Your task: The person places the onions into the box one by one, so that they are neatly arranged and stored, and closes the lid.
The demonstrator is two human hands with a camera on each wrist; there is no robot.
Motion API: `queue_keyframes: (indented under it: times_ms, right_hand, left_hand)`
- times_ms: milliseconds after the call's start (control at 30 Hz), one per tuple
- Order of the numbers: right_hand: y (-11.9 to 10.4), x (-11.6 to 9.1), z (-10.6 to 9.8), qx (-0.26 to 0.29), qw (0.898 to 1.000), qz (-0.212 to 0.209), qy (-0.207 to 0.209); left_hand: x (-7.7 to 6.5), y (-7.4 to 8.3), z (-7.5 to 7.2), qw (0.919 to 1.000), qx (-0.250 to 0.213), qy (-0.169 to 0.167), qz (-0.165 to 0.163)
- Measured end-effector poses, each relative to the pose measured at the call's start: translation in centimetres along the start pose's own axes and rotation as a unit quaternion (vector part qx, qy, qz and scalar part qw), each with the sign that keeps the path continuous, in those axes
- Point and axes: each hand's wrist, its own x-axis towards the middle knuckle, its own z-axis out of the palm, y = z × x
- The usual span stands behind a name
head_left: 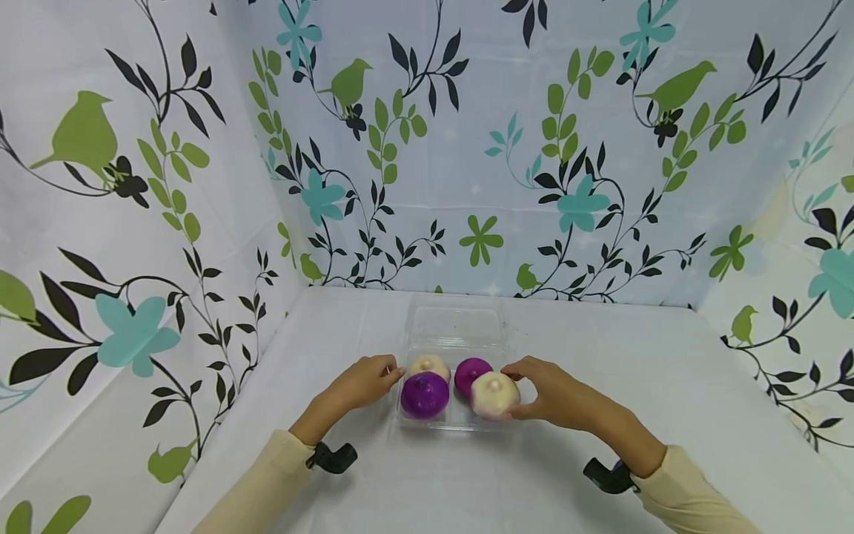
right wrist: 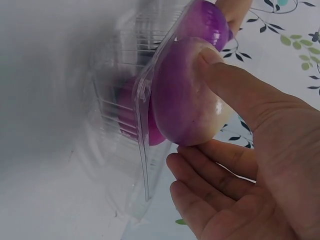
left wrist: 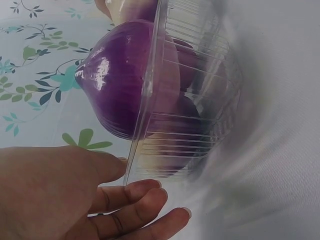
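A clear plastic clamshell container stands on the white table with its lid folded back behind it. At its left edge my left hand pinches the rim between thumb and fingers. My right hand grips a white-and-purple turnip at the container's front right, thumb on one side and fingers on the other. A purple onion sits front left. Behind it shows a second pale turnip, and at the back right a magenta onion, both partly hidden.
White cloth covers the table. Patterned curtains with leaves and birds enclose the back and both sides. Dark wrist mounts sit on both forearms.
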Motion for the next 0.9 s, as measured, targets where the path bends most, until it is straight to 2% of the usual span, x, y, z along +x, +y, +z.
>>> queue_keyframes:
  times_ms: [700,900]
  right_hand:
    - [0.31,0.97,0.98,-0.02,1.0,0.013,-0.015]
    - [0.29,0.91,1.04,-0.02,0.999,0.028,-0.019]
  left_hand:
    - [-0.01,0.03,0.01,1.0,-0.001,0.001,0.001]
    - [-0.09,0.0,0.05,1.0,-0.001,-0.001,-0.003]
